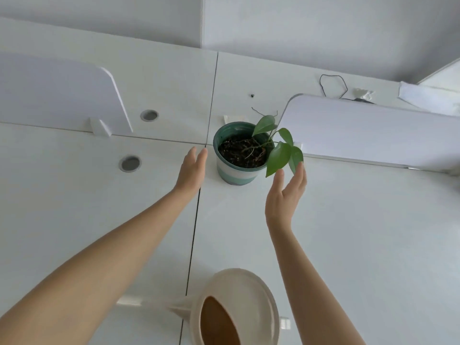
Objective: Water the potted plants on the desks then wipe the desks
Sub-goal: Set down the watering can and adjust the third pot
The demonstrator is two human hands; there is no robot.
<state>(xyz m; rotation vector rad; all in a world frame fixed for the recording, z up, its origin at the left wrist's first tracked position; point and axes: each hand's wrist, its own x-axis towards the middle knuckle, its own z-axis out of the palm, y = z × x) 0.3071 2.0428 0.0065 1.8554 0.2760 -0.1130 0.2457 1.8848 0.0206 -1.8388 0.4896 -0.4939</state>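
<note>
Though empty, two hands (193, 170) (286, 195) beside one pot (234, 174)

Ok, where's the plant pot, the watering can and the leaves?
plant pot (234, 174): head view, striped outer wall.
watering can (249, 287): head view, cream upper body.
leaves (277, 156): head view, biggest front leaf.

Bare left hand (191, 170), bare right hand (286, 197).

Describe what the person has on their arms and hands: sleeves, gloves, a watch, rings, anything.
Nothing worn shows. The left hand and the right hand are bare, with no gloves, and no rings are visible. Neither wrist carries a watch or bracelet. Both forearms are uncovered right down to the picture's lower edge, so no sleeve is in view.
</note>
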